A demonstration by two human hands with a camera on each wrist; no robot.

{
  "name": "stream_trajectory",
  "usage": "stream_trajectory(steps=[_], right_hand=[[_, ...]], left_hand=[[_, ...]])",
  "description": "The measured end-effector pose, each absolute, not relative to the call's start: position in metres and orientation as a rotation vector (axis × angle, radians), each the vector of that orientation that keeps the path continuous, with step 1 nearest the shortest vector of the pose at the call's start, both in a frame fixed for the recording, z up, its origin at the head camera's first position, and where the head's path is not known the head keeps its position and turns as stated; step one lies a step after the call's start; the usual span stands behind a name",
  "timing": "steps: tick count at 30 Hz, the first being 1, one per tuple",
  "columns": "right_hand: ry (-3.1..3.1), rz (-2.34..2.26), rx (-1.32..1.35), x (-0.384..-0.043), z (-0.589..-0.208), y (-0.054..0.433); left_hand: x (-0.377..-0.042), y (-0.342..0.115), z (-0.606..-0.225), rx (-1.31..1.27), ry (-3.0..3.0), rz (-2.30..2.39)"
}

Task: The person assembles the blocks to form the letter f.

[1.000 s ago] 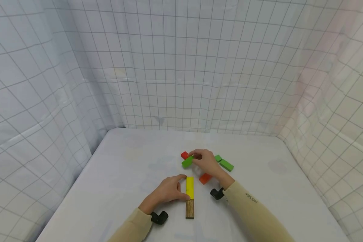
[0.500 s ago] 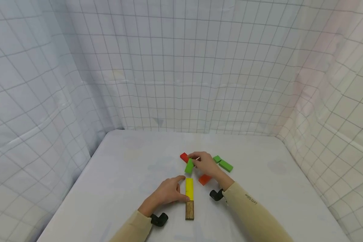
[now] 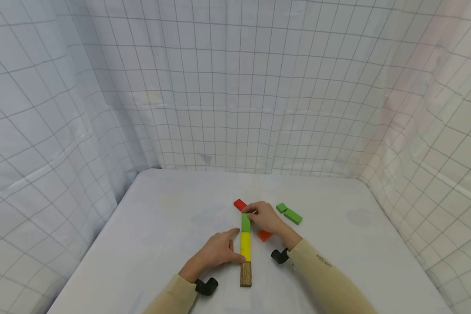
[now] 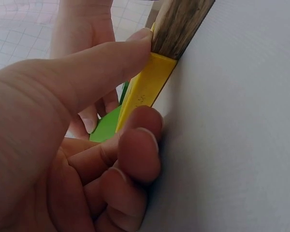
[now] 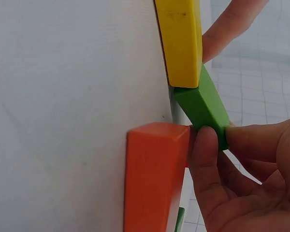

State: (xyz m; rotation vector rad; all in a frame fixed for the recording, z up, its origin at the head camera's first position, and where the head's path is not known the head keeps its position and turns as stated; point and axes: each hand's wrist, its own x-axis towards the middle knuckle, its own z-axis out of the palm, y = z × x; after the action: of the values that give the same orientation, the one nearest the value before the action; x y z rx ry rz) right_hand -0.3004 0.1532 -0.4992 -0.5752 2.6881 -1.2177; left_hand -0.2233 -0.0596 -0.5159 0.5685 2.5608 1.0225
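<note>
On the white table a yellow block [image 3: 245, 247] lies end to end with a brown wood-grained block [image 3: 245, 274]. My left hand [image 3: 219, 249] rests along their left side, its thumb at the seam between the two. The left index finger reaches toward the yellow block's far end; the other fingers are loosely bent, as the left wrist view shows. Between thumb and fingers my right hand [image 3: 264, 216] pinches a green block [image 5: 205, 104]. Its near end meets the yellow block's far end, and in the right wrist view it slants relative to the yellow one.
Under the right wrist lies an orange block [image 3: 264, 236]. A red block [image 3: 240, 204] sits just beyond the right fingertips. Farther right are a small green block [image 3: 281, 207] and a longer green block [image 3: 293, 216]. White grid-patterned cloth [image 3: 235, 87] surrounds the table.
My right hand has brought the green block nearer and turned it into line with the yellow block, against its far end. The left index finger has moved slightly off the yellow block's far corner.
</note>
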Motion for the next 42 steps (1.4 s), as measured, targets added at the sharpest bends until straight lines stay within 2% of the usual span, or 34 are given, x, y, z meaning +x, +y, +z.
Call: stream_trajectory(steps=[16,42], right_hand=[[2.709,-1.046,-0.691,-0.297,-0.505,0.153],[2.711,-0.968,-0.610,-0.290,-0.500,0.149]], left_hand=[[-0.221,-0.058,-0.514,0.557,2.566,1.005],[-0.220,-0.058,-0.513,0.551,2.570,1.005]])
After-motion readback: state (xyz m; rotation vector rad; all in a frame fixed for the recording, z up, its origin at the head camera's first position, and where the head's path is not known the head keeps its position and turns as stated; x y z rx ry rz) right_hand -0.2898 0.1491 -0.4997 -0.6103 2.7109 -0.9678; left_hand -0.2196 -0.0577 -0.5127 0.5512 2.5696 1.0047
